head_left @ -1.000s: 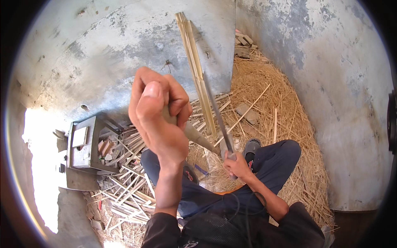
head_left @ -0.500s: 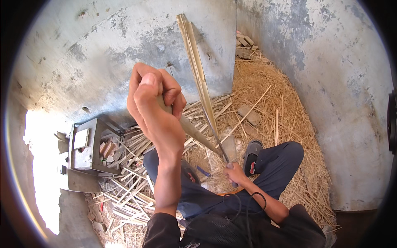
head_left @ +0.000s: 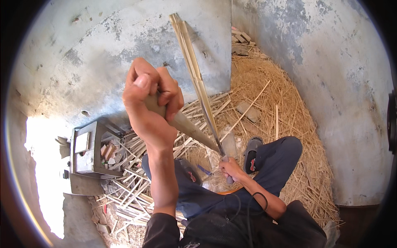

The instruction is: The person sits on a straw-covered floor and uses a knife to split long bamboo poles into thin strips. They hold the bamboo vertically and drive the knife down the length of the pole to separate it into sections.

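Note:
Raised close to the camera, my left hand (head_left: 151, 103) is closed around the upper end of a greenish-brown bamboo strip (head_left: 192, 129). The strip slants down and right, its lower end by the knife. My right hand (head_left: 231, 168) grips the handle of a long, thin-bladed knife (head_left: 213, 129) low between my knees. Its dark blade points up and away, along the lower part of a pale split bamboo length (head_left: 191, 53) that stands tall in front of the wall. Whether the two bamboo pieces join at the blade, I cannot tell.
Loose bamboo strips (head_left: 128, 194) lie heaped at left, beside a grey box-like stand (head_left: 89, 151) with rubble inside. Shavings (head_left: 306, 165) cover the floor at right. A flat stone (head_left: 248, 111) lies ahead. Curved grey walls (head_left: 343, 95) enclose the spot; bright light enters at far left.
My left hand has shifted slightly left with the bamboo strip. My right hand and the knife have moved slightly left and tilted more upright. The view has shifted a little.

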Available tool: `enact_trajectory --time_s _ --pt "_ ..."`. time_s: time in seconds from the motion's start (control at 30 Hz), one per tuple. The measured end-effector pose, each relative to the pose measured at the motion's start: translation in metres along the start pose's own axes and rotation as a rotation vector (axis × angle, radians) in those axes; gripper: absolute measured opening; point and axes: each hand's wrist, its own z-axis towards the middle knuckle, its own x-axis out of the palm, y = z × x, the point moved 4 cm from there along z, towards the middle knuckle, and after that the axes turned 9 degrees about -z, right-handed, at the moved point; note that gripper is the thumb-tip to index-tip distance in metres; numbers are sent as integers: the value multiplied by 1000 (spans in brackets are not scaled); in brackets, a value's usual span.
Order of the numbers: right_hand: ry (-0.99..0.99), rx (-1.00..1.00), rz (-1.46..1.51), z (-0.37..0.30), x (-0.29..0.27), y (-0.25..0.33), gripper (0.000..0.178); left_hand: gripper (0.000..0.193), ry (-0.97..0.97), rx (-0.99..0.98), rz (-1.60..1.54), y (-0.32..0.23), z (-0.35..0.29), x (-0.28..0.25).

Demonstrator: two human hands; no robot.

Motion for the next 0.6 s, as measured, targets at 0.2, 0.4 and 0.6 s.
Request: enact_trajectory --time_s 0.2,0.4,0.6 --pt "102 -499 -159 -32 17 61 12 31 -32 0 17 4 -1 8" --pt "-61 218 -110 43 -45 -102 16 32 -66 55 54 -6 2 -8" --pt "38 -162 -189 -1 -7 -16 15 32 -26 18 24 -7 7 -16"
